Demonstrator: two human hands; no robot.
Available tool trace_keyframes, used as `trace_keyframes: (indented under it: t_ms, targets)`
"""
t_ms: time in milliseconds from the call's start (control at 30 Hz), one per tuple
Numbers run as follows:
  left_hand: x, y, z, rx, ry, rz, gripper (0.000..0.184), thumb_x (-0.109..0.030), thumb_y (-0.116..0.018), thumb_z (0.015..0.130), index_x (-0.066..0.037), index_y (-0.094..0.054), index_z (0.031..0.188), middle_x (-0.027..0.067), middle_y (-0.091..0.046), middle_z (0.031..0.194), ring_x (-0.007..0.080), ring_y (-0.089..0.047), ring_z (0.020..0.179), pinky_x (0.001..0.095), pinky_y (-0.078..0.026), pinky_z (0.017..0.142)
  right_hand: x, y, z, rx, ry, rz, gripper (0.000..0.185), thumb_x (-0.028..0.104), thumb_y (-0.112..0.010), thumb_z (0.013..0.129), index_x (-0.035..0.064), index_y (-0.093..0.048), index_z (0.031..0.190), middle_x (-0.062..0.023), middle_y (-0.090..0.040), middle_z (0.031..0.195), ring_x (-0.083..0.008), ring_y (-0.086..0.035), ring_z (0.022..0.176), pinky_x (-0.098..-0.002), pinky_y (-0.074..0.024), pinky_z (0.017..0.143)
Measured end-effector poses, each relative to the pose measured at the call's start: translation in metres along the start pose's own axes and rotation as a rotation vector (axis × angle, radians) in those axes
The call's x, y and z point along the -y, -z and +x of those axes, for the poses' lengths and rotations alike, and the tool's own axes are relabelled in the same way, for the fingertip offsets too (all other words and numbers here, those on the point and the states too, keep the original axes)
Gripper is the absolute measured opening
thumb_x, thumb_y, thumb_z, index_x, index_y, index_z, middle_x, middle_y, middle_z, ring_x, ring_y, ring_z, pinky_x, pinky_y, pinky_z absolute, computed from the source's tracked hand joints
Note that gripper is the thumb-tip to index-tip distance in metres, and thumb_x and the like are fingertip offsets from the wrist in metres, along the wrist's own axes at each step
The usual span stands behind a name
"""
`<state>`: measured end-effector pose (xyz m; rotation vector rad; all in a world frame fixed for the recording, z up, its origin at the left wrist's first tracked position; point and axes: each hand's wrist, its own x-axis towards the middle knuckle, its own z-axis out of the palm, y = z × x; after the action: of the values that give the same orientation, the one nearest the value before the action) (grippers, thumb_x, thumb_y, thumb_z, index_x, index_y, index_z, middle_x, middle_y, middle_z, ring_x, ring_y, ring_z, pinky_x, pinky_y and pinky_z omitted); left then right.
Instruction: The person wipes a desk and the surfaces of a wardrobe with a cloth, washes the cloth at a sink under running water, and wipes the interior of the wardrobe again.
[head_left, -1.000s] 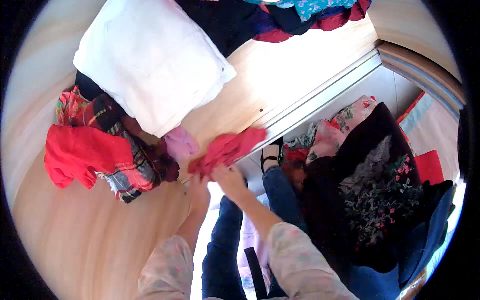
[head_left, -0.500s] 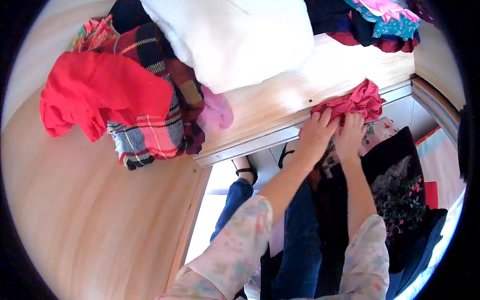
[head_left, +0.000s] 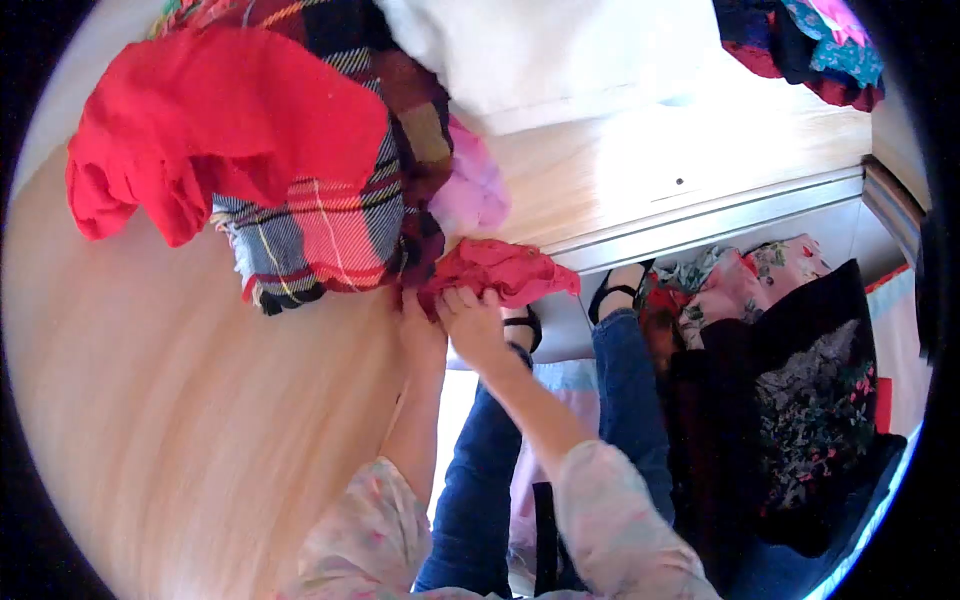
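A crumpled crimson cloth point(head_left: 508, 273) is bunched between my hands at the front edge of the wooden shelf. My right hand point(head_left: 474, 322) has its fingers curled into the near side of it. Close beside, my left hand point(head_left: 420, 322) is closed at the cloth's left end, its fingertips partly hidden. Just beyond the hands lies a folded plaid cloth point(head_left: 330, 235) with a fringed edge. A bright red garment point(head_left: 230, 130) is draped over it. A pink cloth point(head_left: 470, 180) pokes out from the right side of this pile.
White fabric point(head_left: 560, 60) lies at the back of the shelf point(head_left: 200, 400), with more folded clothes point(head_left: 800, 50) at the far right. Below on the right is a heap with a dark embroidered garment point(head_left: 800, 400) and a pink floral cloth point(head_left: 745, 280). My feet are under the shelf edge.
Both hands have carried the crimson cloth left, from above the floral heap to beside the plaid pile. The view has shifted, so the shelf contents sit further right.
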<state>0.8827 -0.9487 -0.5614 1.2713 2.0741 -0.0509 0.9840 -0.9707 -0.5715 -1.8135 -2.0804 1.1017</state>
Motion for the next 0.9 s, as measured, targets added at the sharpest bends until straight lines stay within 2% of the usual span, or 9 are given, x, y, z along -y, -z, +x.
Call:
trace_keyframes:
  t_ms: [100, 167, 267, 367, 533, 600, 733, 800, 900]
  targets:
    - [-0.018, -0.014, -0.005, 0.071, 0.238, -0.297, 0.043, 0.006, -0.050, 0.077, 0.000, -0.047, 0.120, 0.0213, -0.056, 0.113, 0.0330, -0.051, 0.109, 0.0404, -0.043, 0.089, -0.034, 0.030, -0.005, 0.078, 0.084, 0.028, 0.029, 0.019, -0.053, 0.076, 0.0124, -0.062, 0.103, 0.0004, -0.059, 0.099, -0.0165, -0.052, 0.092, -0.0389, -0.0363, 0.073]
    - [-0.004, -0.049, -0.024, 0.063, -0.136, -0.090, 0.052, 0.010, -0.048, 0.070, -0.001, -0.047, 0.120, 0.0241, -0.055, 0.106, 0.0384, -0.053, 0.096, 0.0391, -0.046, 0.081, -0.053, 0.067, -0.004, 0.121, -0.088, 0.022, 0.031, 0.016, -0.057, 0.073, 0.0114, -0.061, 0.103, -0.0018, -0.059, 0.100, -0.0189, -0.054, 0.090, -0.0391, -0.0367, 0.072]
    - [-0.105, -0.045, -0.040, 0.100, -0.158, -0.045, 0.052, 0.010, -0.052, 0.067, -0.003, -0.049, 0.117, 0.0183, -0.053, 0.117, 0.0376, -0.050, 0.096, 0.0439, -0.044, 0.085, -0.101, 0.103, -0.019, -0.187, -0.086, 0.053, 0.036, 0.010, -0.060, 0.069, 0.0098, -0.060, 0.105, -0.0045, -0.060, 0.103, -0.0212, -0.056, 0.093, -0.0404, -0.0374, 0.075]
    - [-0.099, -0.036, -0.037, 0.081, -0.200, 0.028, 0.053, 0.009, -0.054, 0.064, -0.003, -0.051, 0.116, 0.0179, -0.052, 0.122, 0.0366, -0.051, 0.095, 0.0411, -0.044, 0.086, -0.101, 0.115, -0.033, -0.141, 0.092, 0.072, 0.040, 0.010, -0.060, 0.069, 0.0111, -0.059, 0.109, -0.0064, -0.057, 0.113, -0.0219, -0.055, 0.100, -0.0442, -0.0368, 0.083]
    - [-0.079, 0.006, -0.027, -0.122, -0.471, 0.510, 0.036, -0.001, -0.054, 0.070, -0.001, -0.058, 0.106, 0.0156, -0.058, 0.116, 0.0318, -0.053, 0.095, 0.0411, -0.045, 0.082, -0.067, 0.087, -0.009, -0.089, 0.039, -0.103, 0.043, 0.017, -0.049, 0.081, 0.0186, -0.053, 0.124, -0.0067, -0.047, 0.133, -0.0213, -0.050, 0.112, -0.0546, -0.0334, 0.090]
    - [-0.075, 0.032, -0.009, 0.023, -0.518, 0.745, 0.032, -0.008, -0.053, 0.073, -0.003, -0.059, 0.104, 0.0141, -0.060, 0.110, 0.0294, -0.053, 0.096, 0.0410, -0.045, 0.079, -0.051, 0.064, 0.005, -0.051, 0.007, -0.114, 0.045, 0.017, -0.047, 0.082, 0.0184, -0.050, 0.127, -0.0064, -0.046, 0.133, -0.0228, -0.047, 0.115, -0.0556, -0.0335, 0.090]
    - [-0.033, 0.074, 0.030, 0.292, -0.643, 1.049, 0.027, -0.019, -0.055, 0.075, -0.007, -0.063, 0.097, 0.0108, -0.062, 0.098, 0.0253, -0.053, 0.096, 0.0398, -0.044, 0.075, -0.010, 0.021, 0.018, 0.036, 0.115, -0.074, 0.044, 0.019, -0.048, 0.082, 0.0191, -0.051, 0.126, -0.0048, -0.046, 0.131, -0.0248, -0.042, 0.118, -0.0517, -0.0380, 0.086]
    - [-0.029, 0.083, 0.042, 0.202, -0.821, 1.114, 0.025, -0.022, -0.056, 0.075, -0.009, -0.063, 0.095, 0.0075, -0.061, 0.092, 0.0245, -0.052, 0.095, 0.0416, -0.043, 0.077, 0.007, 0.006, 0.026, -0.024, 0.206, -0.043, 0.038, 0.020, -0.051, 0.079, 0.0183, -0.058, 0.117, -0.0051, -0.051, 0.123, -0.0246, -0.044, 0.113, -0.0454, -0.0419, 0.083]
    - [-0.028, 0.069, 0.023, 0.312, -0.661, 1.178, 0.025, -0.023, -0.057, 0.075, -0.009, -0.063, 0.095, 0.0068, -0.061, 0.094, 0.0242, -0.052, 0.096, 0.0420, -0.043, 0.077, 0.009, 0.009, 0.027, 0.121, 0.191, -0.047, 0.030, 0.020, -0.052, 0.078, 0.0179, -0.062, 0.106, -0.0035, -0.055, 0.112, -0.0226, -0.047, 0.106, -0.0391, -0.0455, 0.079]
